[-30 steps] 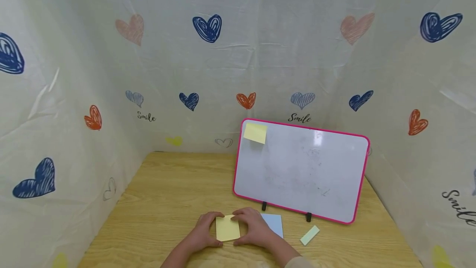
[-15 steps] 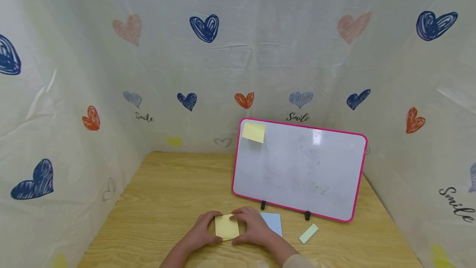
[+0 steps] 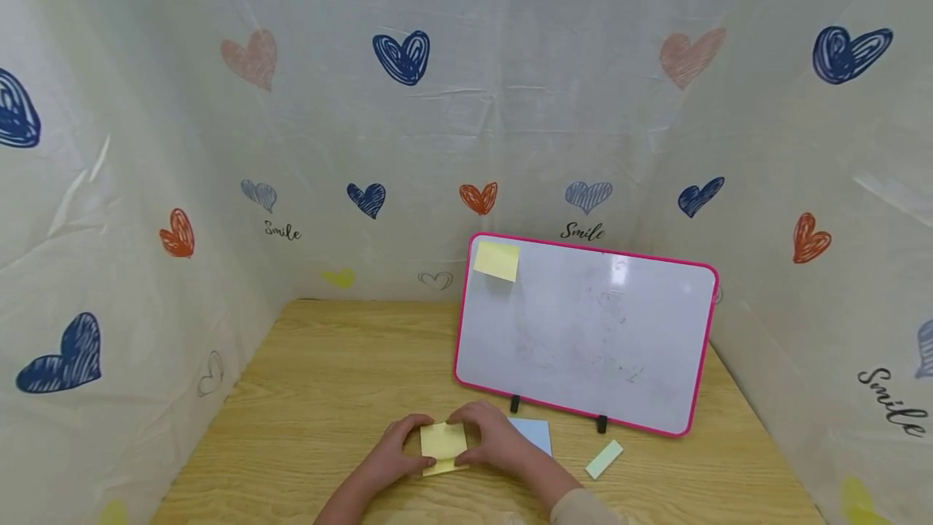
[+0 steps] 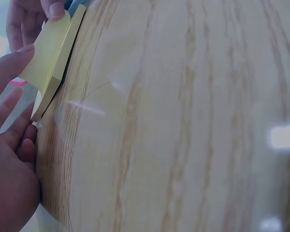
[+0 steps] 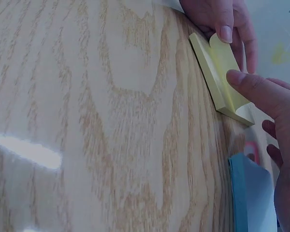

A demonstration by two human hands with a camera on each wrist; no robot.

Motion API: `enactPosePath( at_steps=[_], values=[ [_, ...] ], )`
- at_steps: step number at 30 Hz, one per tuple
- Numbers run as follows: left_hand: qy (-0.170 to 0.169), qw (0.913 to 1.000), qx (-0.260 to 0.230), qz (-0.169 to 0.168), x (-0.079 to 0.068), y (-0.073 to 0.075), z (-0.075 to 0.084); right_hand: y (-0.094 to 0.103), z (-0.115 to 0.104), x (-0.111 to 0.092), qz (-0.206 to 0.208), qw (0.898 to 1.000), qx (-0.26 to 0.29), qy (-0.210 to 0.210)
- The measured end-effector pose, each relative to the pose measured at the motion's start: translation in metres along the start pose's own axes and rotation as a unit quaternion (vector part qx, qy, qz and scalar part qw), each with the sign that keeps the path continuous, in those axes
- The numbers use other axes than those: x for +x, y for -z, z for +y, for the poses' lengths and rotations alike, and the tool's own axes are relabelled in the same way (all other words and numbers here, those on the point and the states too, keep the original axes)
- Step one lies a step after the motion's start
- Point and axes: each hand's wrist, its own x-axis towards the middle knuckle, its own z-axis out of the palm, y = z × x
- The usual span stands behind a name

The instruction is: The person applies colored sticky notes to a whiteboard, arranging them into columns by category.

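A yellow sticky note pad (image 3: 440, 470) lies on the wooden table, between the two hands. Its top sheet (image 3: 442, 439) is lifted along the near edge and curls up off the pad, as the right wrist view shows at the bent sheet (image 5: 225, 60). The left hand (image 3: 394, 455) pinches the sheet's left side, thumb at the near edge and a finger at the far edge. On the opposite side the right hand (image 3: 497, 439) holds the sheet likewise, its thumb (image 5: 251, 86) on the raised part. Seen from the left wrist, the sheet (image 4: 47, 50) stands away from the pad's thick edge.
A blue sticky note pad (image 3: 534, 433) lies partly behind the right forearm. Farther right is a narrow pale green pad (image 3: 604, 460). Behind them a pink-edged whiteboard (image 3: 576, 339) stands on black feet, a yellow note (image 3: 497, 262) at its upper left. Heart-printed curtains enclose the table.
The thumbs have moved up from the pad's near edge, raising the top sheet's near edge so a strip of the pad below shows. The other objects have stayed put.
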Motion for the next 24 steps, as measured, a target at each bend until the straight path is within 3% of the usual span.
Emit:
enactPosePath(
  at_steps=[4, 10, 24],
  values=[
    [0.01, 0.9999, -0.006, 0.003, 0.001, -0.001, 0.001, 0.004, -0.004, 0.005, -0.018, 0.997, 0.066, -0.031],
    [0.009, 0.9997, -0.018, 0.014, 0.002, -0.002, 0.001, 0.007, -0.008, 0.011, -0.04, 0.983, 0.16, -0.076],
    [-0.011, 0.9994, 0.008, 0.031, 0.0, -0.006, 0.004, 0.008, 0.002, 0.015, -0.03, 0.97, 0.215, -0.108]
  ],
)
